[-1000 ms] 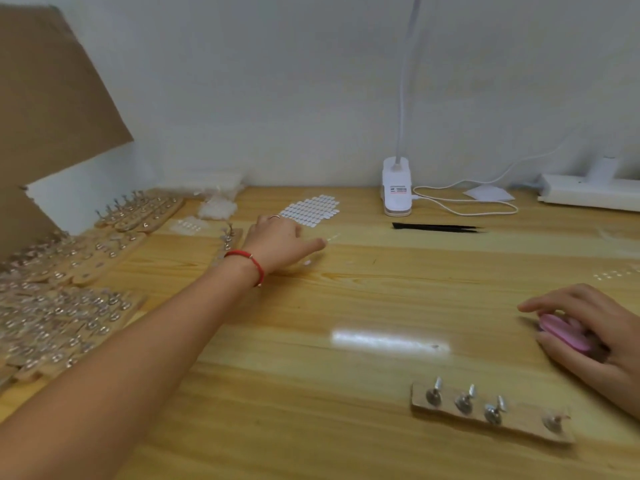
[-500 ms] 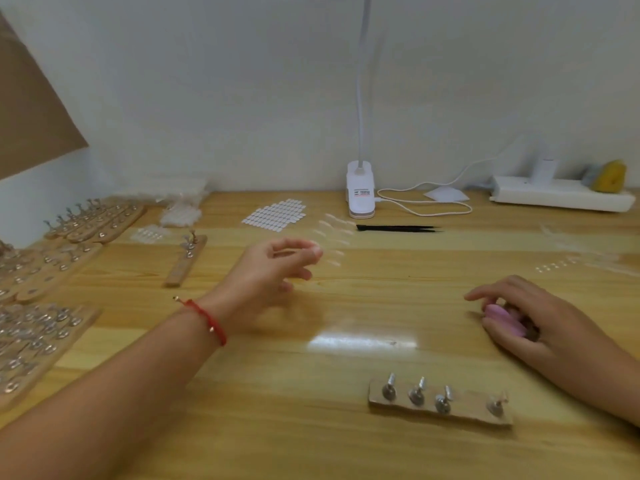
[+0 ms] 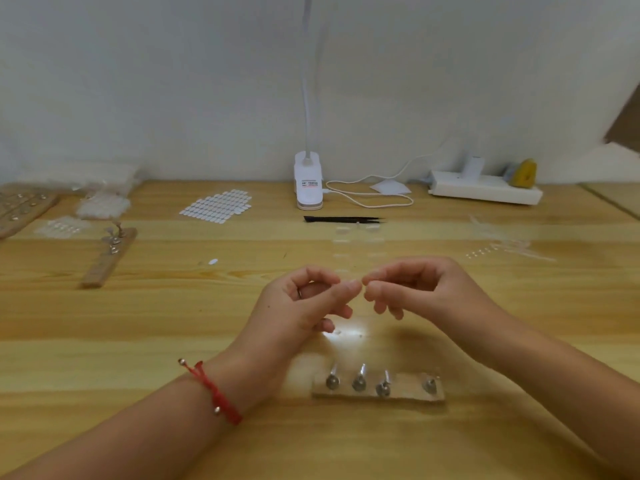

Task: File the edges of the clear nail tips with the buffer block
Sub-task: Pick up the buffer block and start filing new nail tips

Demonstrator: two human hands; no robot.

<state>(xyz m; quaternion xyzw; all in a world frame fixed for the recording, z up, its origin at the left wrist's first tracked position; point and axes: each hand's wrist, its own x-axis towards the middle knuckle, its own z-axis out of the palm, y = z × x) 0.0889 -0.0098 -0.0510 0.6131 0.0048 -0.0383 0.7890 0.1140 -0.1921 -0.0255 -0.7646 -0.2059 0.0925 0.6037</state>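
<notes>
A clear strip of nail tips, faint and nearly see-through, stands up from my fingertips at mid-table. My left hand, with a red bracelet on its wrist, pinches the strip's lower end between thumb and forefinger. My right hand meets it fingertip to fingertip, thumb and forefinger pinched at the same end and the other fingers curled. The buffer block is not visible anywhere. Close to me lies a wooden holder with several metal pegs.
At the back stand a white clip lamp, its cable and a white power strip. Black tweezers, a sheet of white tips, a second wooden holder and loose clear tips lie around.
My left hand came back from the far left carrying the clear strip. My right hand lifted off the pink block on the table and met the left hand at the middle.
</notes>
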